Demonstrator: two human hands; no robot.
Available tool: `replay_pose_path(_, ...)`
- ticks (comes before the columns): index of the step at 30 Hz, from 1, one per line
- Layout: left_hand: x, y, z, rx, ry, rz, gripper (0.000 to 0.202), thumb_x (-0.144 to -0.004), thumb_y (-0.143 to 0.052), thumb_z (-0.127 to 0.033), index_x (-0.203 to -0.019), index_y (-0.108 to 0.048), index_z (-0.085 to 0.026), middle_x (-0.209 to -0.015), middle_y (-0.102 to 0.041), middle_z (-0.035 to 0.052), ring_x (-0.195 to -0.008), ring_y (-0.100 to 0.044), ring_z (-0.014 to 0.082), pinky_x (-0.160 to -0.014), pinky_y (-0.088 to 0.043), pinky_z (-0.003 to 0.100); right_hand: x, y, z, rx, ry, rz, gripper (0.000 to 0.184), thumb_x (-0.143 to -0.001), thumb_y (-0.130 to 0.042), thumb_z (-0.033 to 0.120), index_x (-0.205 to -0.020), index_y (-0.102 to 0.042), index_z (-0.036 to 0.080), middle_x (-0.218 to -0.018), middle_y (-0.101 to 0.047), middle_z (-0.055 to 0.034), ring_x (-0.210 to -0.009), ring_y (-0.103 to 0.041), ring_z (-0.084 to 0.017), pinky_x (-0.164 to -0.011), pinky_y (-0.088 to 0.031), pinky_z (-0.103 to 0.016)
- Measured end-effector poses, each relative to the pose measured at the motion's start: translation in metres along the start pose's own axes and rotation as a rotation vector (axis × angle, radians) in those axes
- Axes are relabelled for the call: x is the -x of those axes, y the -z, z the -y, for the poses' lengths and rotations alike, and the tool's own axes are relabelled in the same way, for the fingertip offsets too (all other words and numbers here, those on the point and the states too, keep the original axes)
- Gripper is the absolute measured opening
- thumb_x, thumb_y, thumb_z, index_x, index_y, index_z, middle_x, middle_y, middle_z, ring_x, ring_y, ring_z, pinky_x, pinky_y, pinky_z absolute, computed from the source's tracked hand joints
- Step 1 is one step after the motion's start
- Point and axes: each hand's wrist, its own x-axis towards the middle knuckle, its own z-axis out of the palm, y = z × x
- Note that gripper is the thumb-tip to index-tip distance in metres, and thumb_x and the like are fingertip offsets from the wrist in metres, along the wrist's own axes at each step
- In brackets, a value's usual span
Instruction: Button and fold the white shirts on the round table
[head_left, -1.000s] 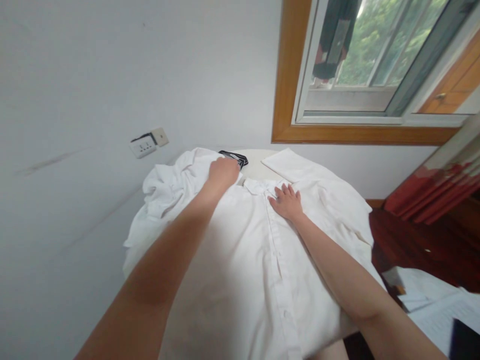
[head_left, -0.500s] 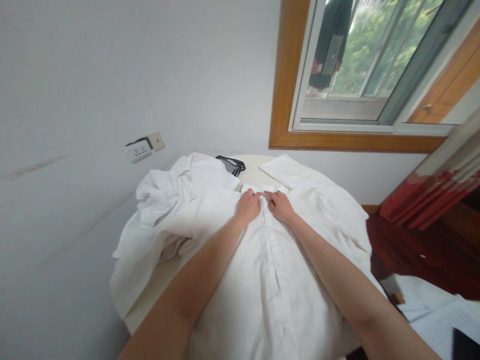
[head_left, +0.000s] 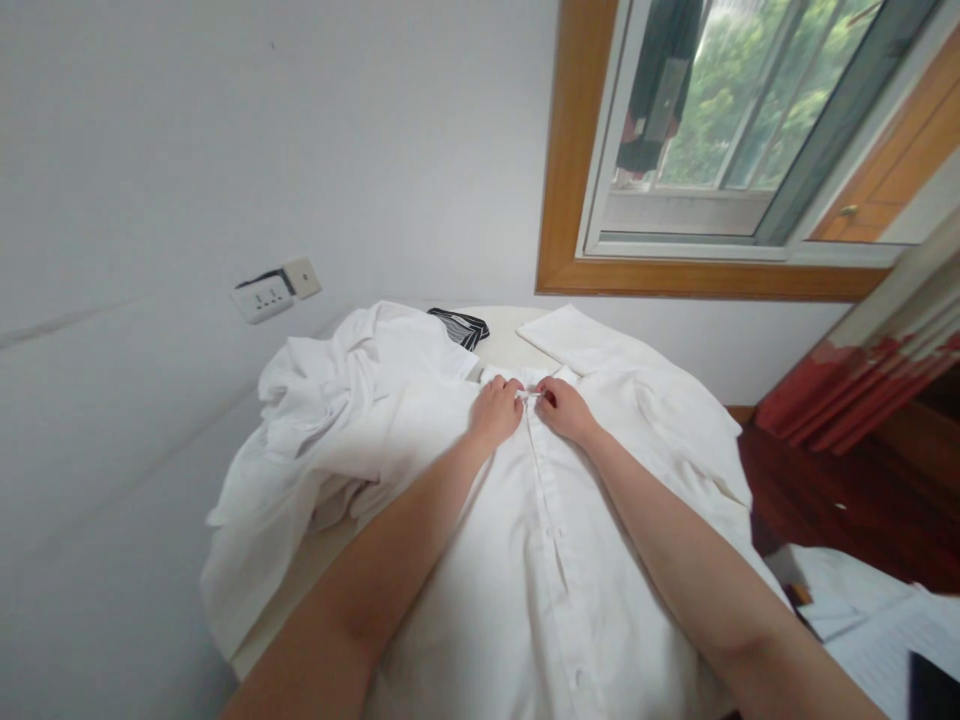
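A white button-up shirt (head_left: 540, 560) lies spread front-up over a small round table (head_left: 510, 345). My left hand (head_left: 495, 412) and my right hand (head_left: 564, 408) meet at the top of its button placket, just below the collar. Both hands are closed, pinching the shirt's front edges together. A second, crumpled white shirt (head_left: 330, 420) is heaped to the left and hangs over the table's edge.
A black-and-white striped cloth (head_left: 459, 326) and a folded white garment (head_left: 577, 340) lie at the table's far side. A wall socket (head_left: 262, 295) sits on the left wall. A wood-framed window (head_left: 720, 150) is behind. Papers (head_left: 877, 630) lie at lower right on the dark floor.
My left hand has come off the crumpled shirt at the back left and moved right to the collar. My right hand, flat a second ago, has curled into a pinch.
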Motion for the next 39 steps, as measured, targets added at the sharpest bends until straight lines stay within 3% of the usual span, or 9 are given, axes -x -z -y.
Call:
replay_pose_path(4, 0.0, 0.001, -0.002, 0.035, 0.007, -0.025, 0.024, -0.088, -0.052, -0.017, -0.111, -0.056, -0.022, -0.106, -0.056, 0.0071, -0.102, -0.057, 0.0203, -0.093, -0.044, 0.032, 0.001, 0.003, -0.002, -0.182, -0.053, -0.071, 0.025, -0.076, -0.043, 0.021, -0.095, -0.058, 0.019, -0.068, -0.055, 0.0033, -0.065, -0.051, -0.015, -0.065, -0.04, -0.024)
replay_pose_path(8, -0.002, 0.001, -0.004, 0.063, -0.039, -0.043, 0.027, -0.088, -0.051, -0.016, -0.115, -0.054, -0.02, -0.108, -0.056, 0.0077, -0.101, -0.057, 0.0195, -0.091, -0.045, 0.031, 0.002, 0.006, 0.004, -0.286, -0.116, -0.049, 0.016, -0.077, -0.043, 0.026, -0.085, -0.056, 0.021, -0.062, -0.053, 0.0052, -0.062, -0.05, -0.014, -0.062, -0.037, -0.023)
replay_pose_path(12, -0.005, 0.0, -0.004, 0.027, -0.088, 0.013, 0.021, -0.092, -0.045, -0.018, -0.099, -0.066, -0.019, -0.098, -0.057, 0.0077, -0.096, -0.058, 0.0199, -0.088, -0.046, 0.031, 0.003, 0.003, 0.007, -0.297, -0.169, -0.064, 0.016, -0.081, -0.046, 0.037, -0.078, -0.051, 0.022, -0.063, -0.055, 0.0047, -0.061, -0.05, -0.014, -0.062, -0.037, -0.024)
replay_pose_path(16, -0.007, 0.0, -0.003, 0.03, -0.101, 0.024, 0.023, -0.092, -0.047, -0.02, -0.097, -0.069, -0.018, -0.096, -0.058, 0.0074, -0.095, -0.058, 0.0195, -0.089, -0.046, 0.031, 0.001, -0.006, -0.001, -0.367, -0.203, -0.15, 0.022, -0.075, -0.053, 0.033, -0.093, -0.05, 0.022, -0.064, -0.051, 0.0066, -0.06, -0.05, -0.014, -0.061, -0.038, -0.025)
replay_pose_path(20, -0.006, -0.001, -0.004, 0.055, -0.101, 0.011, 0.018, -0.091, -0.052, -0.024, -0.097, -0.068, -0.017, -0.099, -0.059, 0.0071, -0.094, -0.058, 0.019, -0.088, -0.046, 0.03, -0.002, -0.011, -0.007, -0.507, -0.266, -0.156, 0.033, -0.071, -0.057, 0.032, -0.1, -0.046, 0.022, -0.062, -0.048, 0.0092, -0.059, -0.051, -0.014, -0.06, -0.04, -0.024)
replay_pose_path(23, -0.006, -0.003, -0.004, 0.057, -0.084, -0.005, 0.014, -0.09, -0.056, -0.025, -0.096, -0.066, -0.017, -0.1, -0.059, 0.0064, -0.095, -0.058, 0.0186, -0.087, -0.045, 0.029, -0.001, -0.01, -0.004, -0.493, -0.339, -0.172, 0.037, -0.068, -0.064, 0.029, -0.099, -0.045, 0.022, -0.063, -0.05, 0.0094, -0.06, -0.053, -0.014, -0.059, -0.039, -0.024)
replay_pose_path(27, -0.007, -0.007, -0.002, 0.062, -0.006, -0.023, 0.015, -0.089, -0.058, -0.03, -0.096, -0.065, -0.018, -0.101, -0.059, 0.0063, -0.095, -0.059, 0.0186, -0.085, -0.046, 0.029, 0.001, -0.005, 0.006, -0.3, -0.43, -0.156, 0.034, -0.069, -0.07, 0.032, -0.094, -0.05, 0.02, -0.07, -0.059, 0.0042, -0.065, -0.056, -0.015, -0.059, -0.036, -0.024)
replay_pose_path(32, -0.008, -0.006, -0.002, 0.065, 0.033, 0.003, 0.014, -0.089, -0.058, -0.032, -0.095, -0.063, -0.019, -0.102, -0.059, 0.0062, -0.096, -0.059, 0.0182, -0.085, -0.045, 0.028, 0.003, -0.003, 0.012, -0.091, -0.386, -0.061, 0.019, -0.08, -0.063, 0.037, -0.074, -0.06, 0.019, -0.074, -0.064, -0.0033, -0.069, -0.055, -0.015, -0.059, -0.032, -0.025)
replay_pose_path(39, -0.007, -0.005, -0.006, 0.018, 0.016, 0.0, 0.013, -0.092, -0.052, -0.028, -0.096, -0.06, -0.02, -0.101, -0.059, 0.0066, -0.097, -0.058, 0.0191, -0.084, -0.045, 0.029, 0.0, -0.01, 0.009, -0.186, -0.225, -0.187, 0.009, -0.081, -0.058, 0.02, -0.078, -0.066, 0.016, -0.076, -0.064, -0.0037, -0.073, -0.054, -0.015, -0.07, -0.038, -0.025)
